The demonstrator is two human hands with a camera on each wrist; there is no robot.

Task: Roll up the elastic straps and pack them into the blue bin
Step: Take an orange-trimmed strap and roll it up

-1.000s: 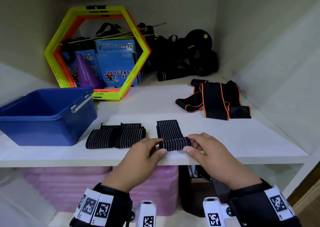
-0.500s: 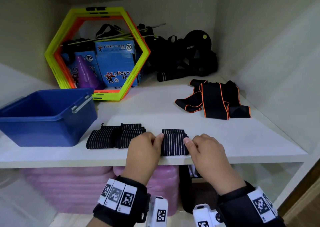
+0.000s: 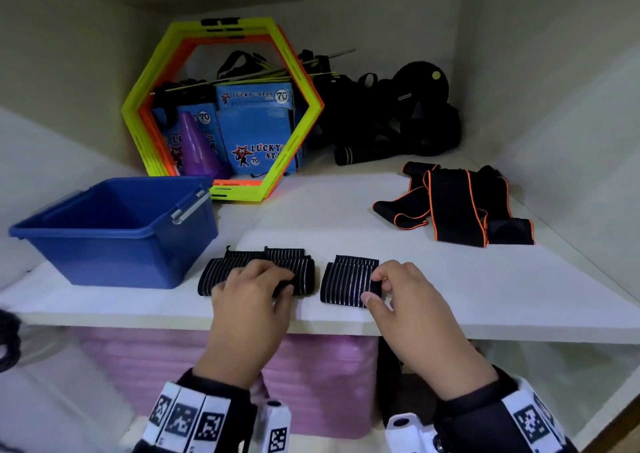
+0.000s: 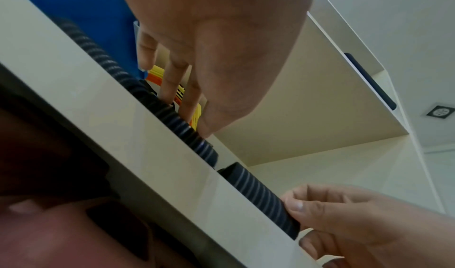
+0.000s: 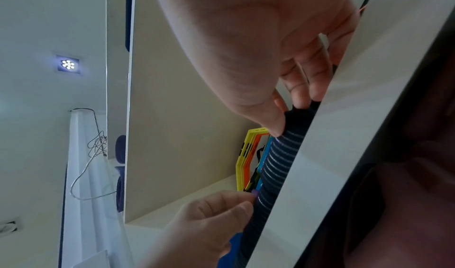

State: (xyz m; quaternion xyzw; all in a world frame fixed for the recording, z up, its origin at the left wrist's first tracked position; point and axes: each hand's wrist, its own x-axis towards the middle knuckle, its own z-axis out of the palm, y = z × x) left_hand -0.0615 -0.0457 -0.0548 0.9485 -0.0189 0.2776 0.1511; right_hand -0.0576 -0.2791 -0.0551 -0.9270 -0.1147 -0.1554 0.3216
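The blue bin (image 3: 114, 231) stands at the shelf's left, and I see nothing in it. Near the front edge lie three rolled black straps with white stripes. My left hand (image 3: 256, 279) reaches over the middle roll (image 3: 301, 276), fingers behind it and thumb on its front (image 4: 182, 128). My right hand (image 3: 381, 286) pinches the right end of the rightmost roll (image 3: 346, 283), also seen in the right wrist view (image 5: 278, 165). A loose heap of black straps with orange edging (image 3: 457, 207) lies unrolled at the right.
Yellow and orange hexagon rings (image 3: 221, 106) lean at the back over blue boxes (image 3: 256, 134) and a purple cone (image 3: 197, 148). Black gear (image 3: 398, 117) fills the back right corner. Pink mats (image 3: 242, 366) sit under the shelf edge (image 3: 485, 331).
The strap between my hands went from half flat to fully rolled. My left hand then left it and moved left onto the neighbouring roll. My right hand stayed at its right end.
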